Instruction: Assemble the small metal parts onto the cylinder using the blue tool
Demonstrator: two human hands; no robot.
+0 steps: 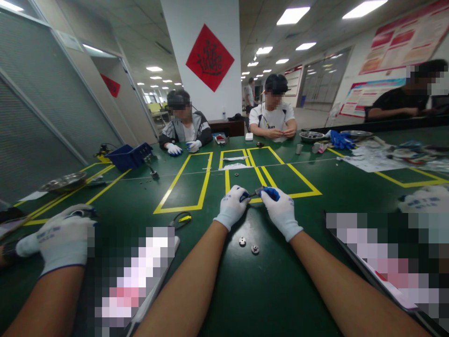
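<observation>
My left hand (232, 206), in a white and blue work glove, pinches one end of a small dark metal part (257, 192) above the green table (231, 290). My right hand (278, 206), gloved the same way, has its fingers closed on the other end of that part. The part is too small to make out in detail. Between my forearms two small round metal pieces lie on the table, one (242, 241) a little left of the other (255, 249).
Gloved hands of other people are at the left (66, 234) and right (426, 201) edges. Blurred-out panels flank my forearms. Yellow tape (178, 208) marks the table. A blue bin (128, 157) stands back left; papers (377, 159) lie right. Two people sit opposite.
</observation>
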